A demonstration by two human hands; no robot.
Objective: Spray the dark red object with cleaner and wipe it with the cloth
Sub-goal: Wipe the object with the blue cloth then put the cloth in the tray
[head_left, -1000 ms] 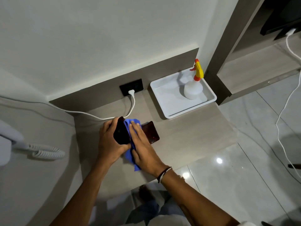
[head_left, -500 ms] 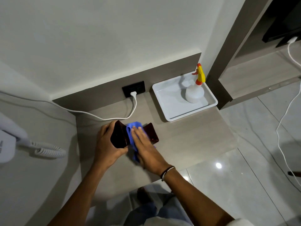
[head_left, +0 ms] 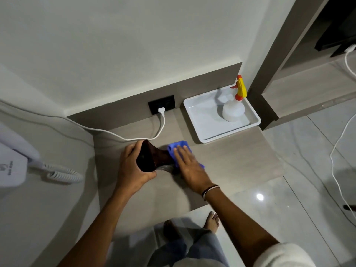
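A dark red, glossy folding object lies open on the wooden ledge. My left hand grips its raised left flap. Flat on the object's right half rests my right hand, pressing a blue cloth onto it. Most of that right half is hidden under the cloth and hand. The white spray bottle with a yellow and orange trigger stands upright in a white tray at the ledge's back right, away from both hands.
A white cable runs from the black wall socket across the ledge just behind the object. A white wall phone with coiled cord hangs at left. Glossy floor tiles and my bare feet lie below the ledge's front edge.
My right hand has slid the blue cloth rightward across the object, from its middle fold to its right half. The left hand keeps hold of the left flap.
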